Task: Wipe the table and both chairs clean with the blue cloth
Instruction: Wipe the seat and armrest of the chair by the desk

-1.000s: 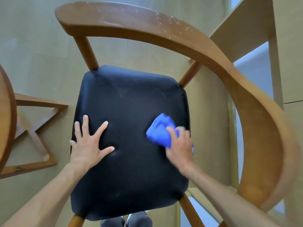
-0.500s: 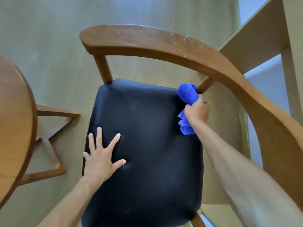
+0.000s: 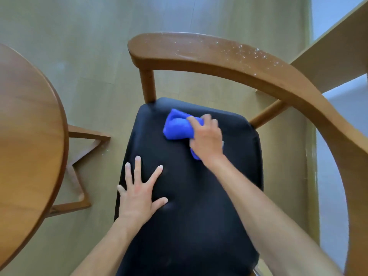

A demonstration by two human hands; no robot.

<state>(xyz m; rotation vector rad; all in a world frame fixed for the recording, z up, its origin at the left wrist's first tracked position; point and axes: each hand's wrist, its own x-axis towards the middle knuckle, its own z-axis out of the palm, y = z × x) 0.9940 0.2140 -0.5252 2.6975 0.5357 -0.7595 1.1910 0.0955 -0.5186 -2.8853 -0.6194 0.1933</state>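
- I see, looking straight down, a wooden chair (image 3: pixel 229 54) with a curved armrest and back rail and a black padded seat (image 3: pixel 189 206).
- The right hand (image 3: pixel 206 136) is curled around the bunched blue cloth (image 3: pixel 177 125) and presses it onto the far part of the seat, left of middle.
- Half a second ago that hand held the cloth at the seat's far right corner, beside the slanted wooden post; the cloth has since moved left across the far edge, towards the upright post at the far left corner.
- A second ago the cloth was nearer to me, on the right side of the seat.
- The left hand (image 3: pixel 139 194) lies flat on the near left part of the seat, fingers straight and spread, holding nothing. It has kept this spot through all three moments.
- The two hands are well apart.
- White specks dot the top of the rail on the far right.
- At the left edge is part of a round wooden table (image 3: pixel 27 126), with its wooden base frame (image 3: pixel 79 170) on the pale floor (image 3: pixel 79 46) below.
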